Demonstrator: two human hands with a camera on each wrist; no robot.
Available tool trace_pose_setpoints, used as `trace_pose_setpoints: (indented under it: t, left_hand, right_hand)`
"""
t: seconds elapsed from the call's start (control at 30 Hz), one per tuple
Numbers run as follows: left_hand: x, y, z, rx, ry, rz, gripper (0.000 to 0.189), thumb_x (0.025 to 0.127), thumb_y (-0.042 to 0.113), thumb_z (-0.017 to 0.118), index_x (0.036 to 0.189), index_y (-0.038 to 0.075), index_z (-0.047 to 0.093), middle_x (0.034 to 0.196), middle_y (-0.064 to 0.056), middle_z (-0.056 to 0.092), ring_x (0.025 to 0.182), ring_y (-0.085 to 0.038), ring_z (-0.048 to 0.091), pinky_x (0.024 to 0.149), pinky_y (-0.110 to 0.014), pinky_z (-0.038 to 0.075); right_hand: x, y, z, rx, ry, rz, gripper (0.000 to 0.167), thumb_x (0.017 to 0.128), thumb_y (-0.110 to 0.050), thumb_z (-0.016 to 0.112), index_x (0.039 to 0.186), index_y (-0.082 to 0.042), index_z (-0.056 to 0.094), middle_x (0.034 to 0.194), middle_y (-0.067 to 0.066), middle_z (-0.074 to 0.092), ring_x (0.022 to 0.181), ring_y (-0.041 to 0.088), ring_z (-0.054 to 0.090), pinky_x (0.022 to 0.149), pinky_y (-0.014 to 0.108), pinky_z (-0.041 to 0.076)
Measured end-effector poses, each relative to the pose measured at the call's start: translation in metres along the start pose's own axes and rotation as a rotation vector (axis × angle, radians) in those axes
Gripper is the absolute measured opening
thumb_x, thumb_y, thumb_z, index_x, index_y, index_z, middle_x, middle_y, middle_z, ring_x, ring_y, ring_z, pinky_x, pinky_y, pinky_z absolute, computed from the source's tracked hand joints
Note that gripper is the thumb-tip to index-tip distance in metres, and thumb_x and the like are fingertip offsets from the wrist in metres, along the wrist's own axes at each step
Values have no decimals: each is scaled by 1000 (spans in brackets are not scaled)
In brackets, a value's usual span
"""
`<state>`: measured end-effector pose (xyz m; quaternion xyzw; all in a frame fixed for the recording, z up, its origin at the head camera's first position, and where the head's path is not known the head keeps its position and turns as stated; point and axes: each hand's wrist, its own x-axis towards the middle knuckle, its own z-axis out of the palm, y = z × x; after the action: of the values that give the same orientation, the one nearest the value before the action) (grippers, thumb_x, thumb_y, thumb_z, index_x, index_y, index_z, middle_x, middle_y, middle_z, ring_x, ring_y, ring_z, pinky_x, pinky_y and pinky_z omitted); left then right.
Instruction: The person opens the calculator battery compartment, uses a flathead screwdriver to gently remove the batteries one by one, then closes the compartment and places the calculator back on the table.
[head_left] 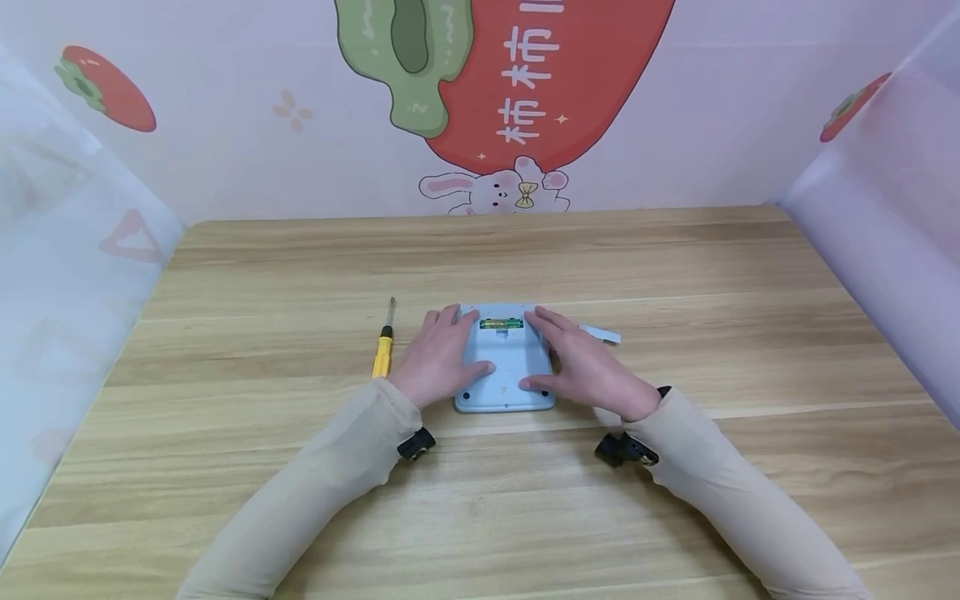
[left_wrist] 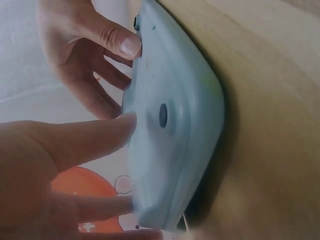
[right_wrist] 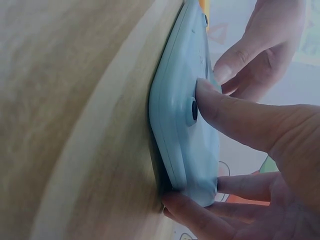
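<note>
A light blue calculator (head_left: 504,379) lies back side up on the table, its battery bay uncovered. Inside that bay sits a green battery (head_left: 501,323). My left hand (head_left: 437,354) grips the calculator's left side, thumb on the back panel and fingers along the far left edge. On the opposite side my right hand (head_left: 588,365) holds it in the same way; in the right wrist view its thumb (right_wrist: 235,112) presses beside a dark round foot (right_wrist: 194,110) while the other fingers reach round the edge. The fingers partly cover both sides of the calculator.
A yellow-handled screwdriver (head_left: 383,350) lies left of the calculator, tip pointing away. Just beyond the right hand is a small light blue cover (head_left: 600,334), partly hidden by that hand. A printed backdrop (head_left: 240,167) stands behind the wooden table (head_left: 495,517).
</note>
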<state>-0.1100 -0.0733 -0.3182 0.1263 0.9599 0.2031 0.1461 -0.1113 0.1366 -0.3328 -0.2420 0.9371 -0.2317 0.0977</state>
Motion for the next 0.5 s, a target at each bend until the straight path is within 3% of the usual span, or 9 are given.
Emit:
trace_pose_setpoints:
  t: [0.17, 0.33, 0.5]
  left_hand:
    - [-4, -5, -2, 33, 4, 25, 70, 92, 32, 64, 147, 1, 34, 151, -21, 32, 137, -37, 30, 116, -48, 23]
    - [-10, -12, -5, 85, 65, 31, 60, 92, 24, 62, 141, -2, 41, 146, -23, 39, 138, -41, 28, 117, -57, 6]
    - [-15, -18, -10, 145, 108, 1, 54, 86, 7, 60, 136, -4, 47, 144, -25, 41, 138, -42, 29, 117, -57, 4]
  right_hand:
    - [-1, -1, 0, 2, -1, 12, 87, 78, -30, 80, 146, 1, 35, 153, 22, 29, 137, 38, 36, 108, 51, 36]
    - [-1, -1, 0, 4, -2, 24, 88, 78, -30, 80, 146, 1, 34, 154, 21, 28, 138, 38, 34, 109, 51, 34]
    - [-1, -2, 1, 6, -2, 35, 88, 78, -29, 80, 147, 0, 34, 155, 20, 27, 139, 38, 32, 110, 51, 33]
